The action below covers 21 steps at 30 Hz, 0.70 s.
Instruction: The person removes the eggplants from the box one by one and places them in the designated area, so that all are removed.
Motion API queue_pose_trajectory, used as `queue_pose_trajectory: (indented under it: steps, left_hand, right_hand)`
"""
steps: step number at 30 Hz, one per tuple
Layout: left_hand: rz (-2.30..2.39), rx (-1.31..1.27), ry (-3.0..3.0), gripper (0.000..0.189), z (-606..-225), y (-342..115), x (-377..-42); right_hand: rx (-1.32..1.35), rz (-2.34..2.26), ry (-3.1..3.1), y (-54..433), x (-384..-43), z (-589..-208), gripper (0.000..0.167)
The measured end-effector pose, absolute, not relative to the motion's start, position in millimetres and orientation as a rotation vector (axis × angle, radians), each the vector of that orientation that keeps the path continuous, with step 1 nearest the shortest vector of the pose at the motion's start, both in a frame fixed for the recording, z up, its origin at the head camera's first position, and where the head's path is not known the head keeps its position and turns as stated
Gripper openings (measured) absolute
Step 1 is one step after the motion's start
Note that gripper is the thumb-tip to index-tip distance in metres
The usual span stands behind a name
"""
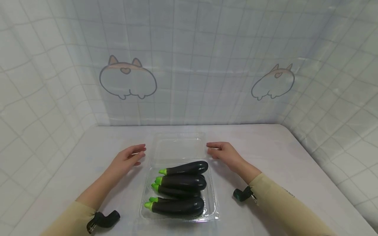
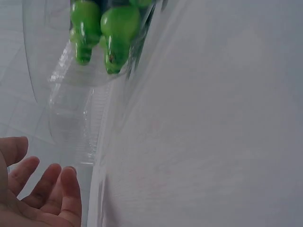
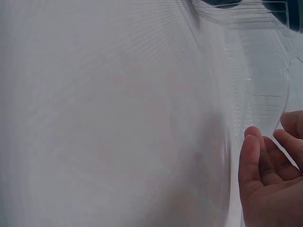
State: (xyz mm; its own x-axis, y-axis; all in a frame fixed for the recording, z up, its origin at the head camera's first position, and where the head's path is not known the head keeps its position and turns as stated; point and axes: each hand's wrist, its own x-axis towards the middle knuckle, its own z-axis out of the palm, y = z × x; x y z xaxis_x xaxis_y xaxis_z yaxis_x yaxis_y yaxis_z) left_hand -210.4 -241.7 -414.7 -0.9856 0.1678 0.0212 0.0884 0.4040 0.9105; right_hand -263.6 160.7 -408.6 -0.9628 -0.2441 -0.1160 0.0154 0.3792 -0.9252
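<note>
A clear plastic clamshell box (image 1: pixel 213 200) lies opened flat on the table, its lid (image 1: pixel 179 149) folded back toward the wall. Several dark eggplants (image 1: pixel 180 207) with green stem ends (image 2: pixel 119 28) fill the base, stems pointing left. My left hand (image 1: pixel 127 159) hovers just left of the lid, fingers loosely bent and apart from it. On the other side, my right hand (image 1: pixel 225 155) has its fingertips right at the lid's right edge. Between the fingers of either hand nothing is held.
The white table (image 1: pixel 254 137) reaches back to a tile-patterned curtain (image 1: pixel 189 65) with cartoon animal drawings. Similar curtains flank both sides. A black wrist-worn device (image 1: pixel 107 219) sits at the left cuff and another black device (image 1: pixel 242 194) at the right.
</note>
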Motion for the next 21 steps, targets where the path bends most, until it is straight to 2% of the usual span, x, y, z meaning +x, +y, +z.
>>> queue_pose_trajectory:
  steps: [21]
  left_hand:
    - [1.769,0.145,2.427,0.052,-412,-242,-120]
  right_hand:
    - [-0.198,-1.605,2.428,160,-265,-408,0.037]
